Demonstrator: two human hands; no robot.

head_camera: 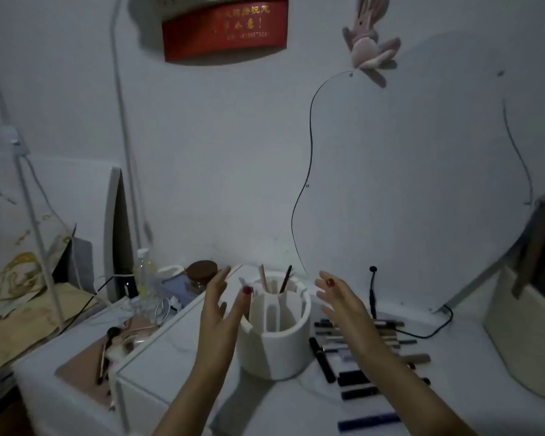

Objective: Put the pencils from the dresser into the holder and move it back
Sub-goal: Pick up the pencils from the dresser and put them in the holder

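A white round holder [277,347] with inner dividers stands on the white dresser top [296,410]. Two pencils [274,280] stick up from its far compartments. My left hand [219,306] is just left of the holder, fingers spread, holding nothing. My right hand [339,305] hovers to the right of the holder, fingers apart and empty. Under and beyond my right forearm, several pencils and dark cosmetic sticks [359,357] lie in rows on the dresser. A blue pencil [370,420] lies nearest to me.
A white mirror panel [422,184] leans on the wall behind. A cream basket [526,335] stands at the right. A black cable [428,333] runs behind the pencils. At the left sit a lower tray with brushes [107,350], a bottle [143,272] and a brown-lidded jar [202,272].
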